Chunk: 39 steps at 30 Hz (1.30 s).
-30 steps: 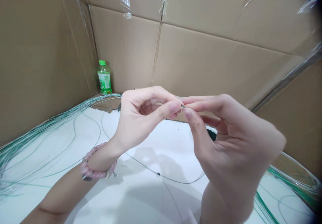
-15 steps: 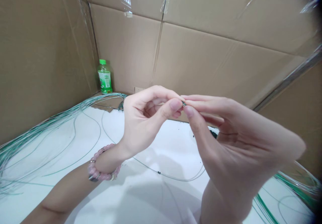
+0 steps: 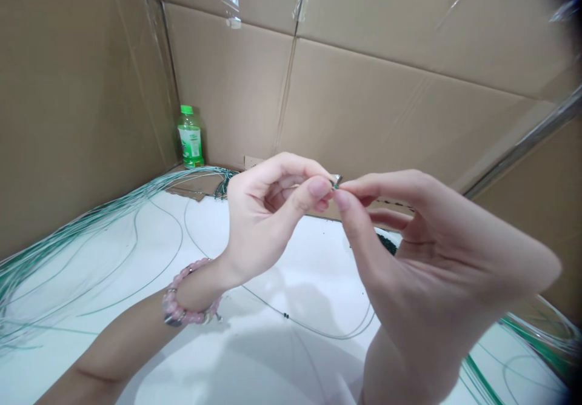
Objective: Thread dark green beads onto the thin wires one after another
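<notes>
My left hand (image 3: 277, 211) and my right hand (image 3: 409, 253) meet at the fingertips above the white table. Thumb and forefinger of each are pinched on a tiny dark-green piece (image 3: 335, 184), probably at a wire's end; the fingertips hide most of it. A beaded pink bracelet (image 3: 175, 305) circles my left wrist. Below the hands a thin wire (image 3: 327, 334) loops over the table, with small black pieces (image 3: 286, 316) on it. Partly behind my right thumb lies a heap of tiny dark-green pieces (image 3: 386, 244).
Many green and white wires (image 3: 95, 220) lie bundled along the left side, and more wires (image 3: 536, 332) on the right. A green-capped bottle (image 3: 190, 138) stands in the back left corner. Taped cardboard walls (image 3: 386, 90) enclose the white tabletop (image 3: 209, 223).
The right forefinger has shifted slightly and its other fingers have spread apart, showing more of the pinched piece. Both hands stay together at the fingertips.
</notes>
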Tool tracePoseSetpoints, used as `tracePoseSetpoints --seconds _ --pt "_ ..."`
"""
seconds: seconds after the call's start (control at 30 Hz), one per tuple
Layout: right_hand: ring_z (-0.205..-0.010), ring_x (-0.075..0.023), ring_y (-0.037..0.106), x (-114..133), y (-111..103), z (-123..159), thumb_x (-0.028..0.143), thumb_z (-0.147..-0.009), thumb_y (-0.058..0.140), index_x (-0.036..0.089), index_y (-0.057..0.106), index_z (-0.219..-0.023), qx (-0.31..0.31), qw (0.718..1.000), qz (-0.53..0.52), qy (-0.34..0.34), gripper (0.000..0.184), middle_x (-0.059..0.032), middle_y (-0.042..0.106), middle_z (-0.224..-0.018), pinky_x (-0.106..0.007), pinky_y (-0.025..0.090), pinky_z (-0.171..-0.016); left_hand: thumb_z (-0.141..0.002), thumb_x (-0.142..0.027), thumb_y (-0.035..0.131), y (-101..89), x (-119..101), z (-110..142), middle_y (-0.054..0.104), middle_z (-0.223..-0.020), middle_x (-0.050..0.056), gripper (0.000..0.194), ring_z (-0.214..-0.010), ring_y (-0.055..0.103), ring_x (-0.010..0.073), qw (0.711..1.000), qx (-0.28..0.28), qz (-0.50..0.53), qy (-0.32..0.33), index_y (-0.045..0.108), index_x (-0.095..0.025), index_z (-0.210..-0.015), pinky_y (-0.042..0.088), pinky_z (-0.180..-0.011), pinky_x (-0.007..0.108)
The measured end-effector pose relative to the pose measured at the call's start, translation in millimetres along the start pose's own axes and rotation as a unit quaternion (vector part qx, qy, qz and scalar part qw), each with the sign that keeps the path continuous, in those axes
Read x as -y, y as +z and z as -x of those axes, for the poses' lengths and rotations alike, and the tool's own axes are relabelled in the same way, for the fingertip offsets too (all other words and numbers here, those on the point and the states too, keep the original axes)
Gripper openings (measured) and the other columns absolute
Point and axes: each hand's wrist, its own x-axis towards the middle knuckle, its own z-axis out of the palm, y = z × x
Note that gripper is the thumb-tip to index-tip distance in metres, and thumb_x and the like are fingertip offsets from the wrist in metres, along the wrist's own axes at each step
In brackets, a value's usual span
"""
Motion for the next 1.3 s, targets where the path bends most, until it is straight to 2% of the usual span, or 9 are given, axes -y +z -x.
tracePoseSetpoints --seconds 0.27,0.47,0.6,0.73,0.93,1.0,1.13,1.23,1.3 --pt "-0.058 -0.0128 0.058 -2 0 -1 0.018 -0.085 0.060 0.026 0.057 -0.076 0.013 1.000 0.019 -0.005 0.012 0.0041 0.061 -0.064 -0.028 0.056 -0.054 -0.083 -0.023 0.064 -0.2 -1 -1 0.065 -0.066 -0.001 0.010 -0.062 0.062 0.0085 1.000 0.000 0.009 -0.015 0.070 -0.018 -0.078 0.053 -0.059 0.018" --pt "-0.060 -0.0117 0.055 -4 -1 -2 0.014 -0.086 0.058 0.024 0.057 -0.079 0.018 0.998 0.036 -0.055 0.013 0.0040 0.060 -0.069 -0.026 0.053 -0.054 -0.081 -0.022 0.065 -4.2 -6 -3 0.064 -0.067 0.000 0.009 -0.059 0.059 0.0090 0.998 0.017 -0.059 0.000 0.071 -0.018 -0.076 0.049 -0.054 0.019" --pt "-0.061 -0.0121 0.053 -3 -4 -2 0.016 -0.091 0.051 0.023 0.055 -0.081 0.059 0.994 0.080 -0.047 0.013 0.0025 0.058 -0.071 -0.027 0.049 -0.058 -0.081 -0.018 0.065 -11.1 -10 -8 0.065 -0.069 0.001 0.008 -0.061 0.059 0.0098 0.989 0.065 -0.132 0.018 0.071 -0.019 -0.076 0.048 -0.054 0.020" --pt "-0.061 -0.0146 0.053 -4 -5 -2 0.016 -0.092 0.050 0.024 0.054 -0.078 0.064 0.991 0.104 -0.061 0.016 0.0012 0.059 -0.070 -0.030 0.045 -0.056 -0.079 -0.011 0.065 -18.3 -17 -14 0.067 -0.072 0.001 0.009 -0.065 0.061 0.0114 0.973 0.121 -0.191 0.038 0.071 -0.017 -0.077 0.048 -0.059 0.021" --pt "-0.065 -0.0123 0.056 -2 -7 -1 0.017 -0.092 0.052 0.023 0.056 -0.079 0.093 0.989 0.101 -0.047 0.015 0.0019 0.062 -0.075 -0.027 0.047 -0.062 -0.078 -0.007 0.064 -23.9 -29 -18 0.067 -0.070 0.000 0.011 -0.061 0.058 0.0096 0.935 0.177 -0.291 0.103 0.071 -0.016 -0.078 0.045 -0.056 0.020" --pt "-0.064 -0.0111 0.056 -1 -7 -1 0.016 -0.090 0.055 0.022 0.056 -0.079 0.089 0.992 0.087 -0.035 0.013 0.0029 0.061 -0.073 -0.026 0.050 -0.062 -0.079 -0.007 0.064 -24.2 -30 -18 0.067 -0.069 -0.001 0.012 -0.060 0.058 0.0097 0.930 0.174 -0.304 0.117 0.070 -0.017 -0.077 0.045 -0.055 0.021" --pt "-0.061 -0.0101 0.056 0 -5 -3 0.009 -0.083 0.062 0.022 0.058 -0.078 0.036 0.997 0.028 -0.054 0.015 0.0051 0.063 -0.069 -0.024 0.051 -0.054 -0.081 -0.013 0.065 -22.3 -29 -17 0.067 -0.070 -0.003 0.008 -0.062 0.060 0.0091 0.926 0.136 -0.316 0.154 0.066 -0.019 -0.076 0.050 -0.053 0.021" --pt "-0.067 -0.0090 0.060 -1 -4 -5 0.005 -0.080 0.066 0.022 0.056 -0.081 0.031 0.999 -0.026 -0.037 0.019 0.0054 0.063 -0.072 -0.022 0.053 -0.055 -0.082 -0.014 0.064 -21.2 -27 -16 0.066 -0.068 -0.004 0.008 -0.063 0.061 0.0075 0.938 0.105 -0.299 0.137 0.064 -0.018 -0.075 0.053 -0.053 0.019" --pt "-0.072 -0.0084 0.062 -2 -4 -6 0.003 -0.078 0.066 0.021 0.054 -0.084 0.041 0.997 -0.056 -0.017 0.022 0.0054 0.061 -0.074 -0.020 0.055 -0.058 -0.082 -0.012 0.064 -21.7 -27 -16 0.066 -0.069 -0.004 0.008 -0.064 0.062 0.0072 0.935 0.118 -0.304 0.138 0.064 -0.016 -0.076 0.053 -0.054 0.018"
